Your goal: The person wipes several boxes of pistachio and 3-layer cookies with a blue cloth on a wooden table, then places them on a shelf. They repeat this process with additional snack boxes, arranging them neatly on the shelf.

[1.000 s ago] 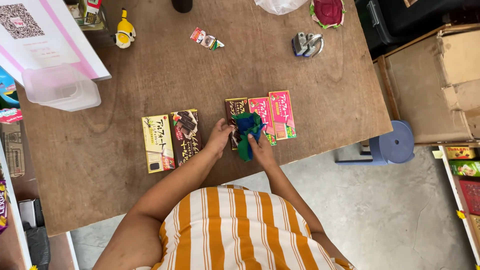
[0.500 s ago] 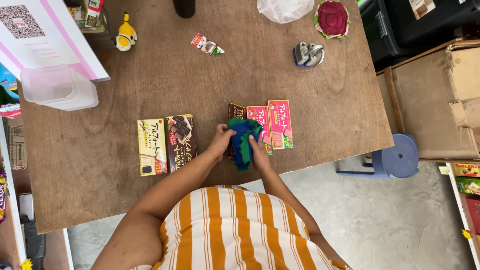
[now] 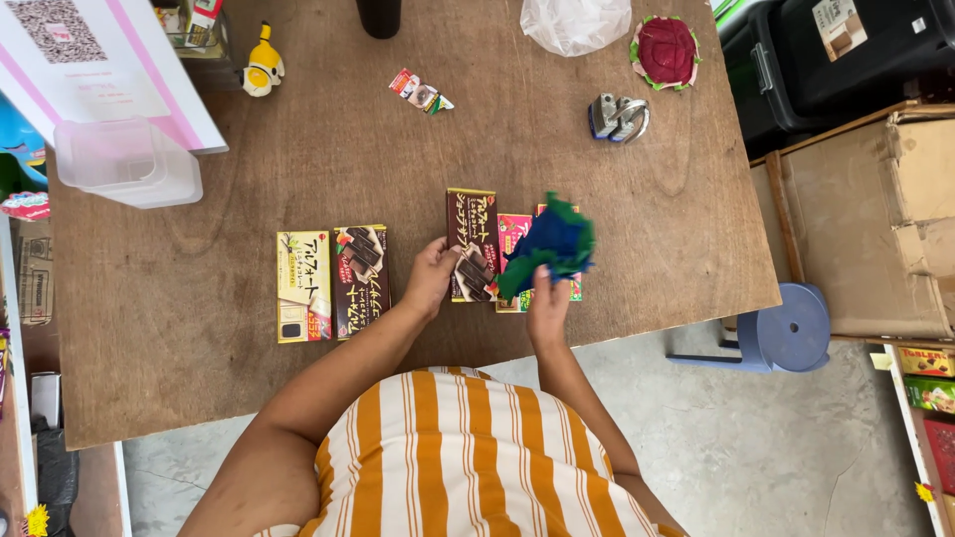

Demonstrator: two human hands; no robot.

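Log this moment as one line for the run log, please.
left hand: on dark brown box | right hand: holds blue-green cloth over pink boxes | table: yellow box, brown box at left
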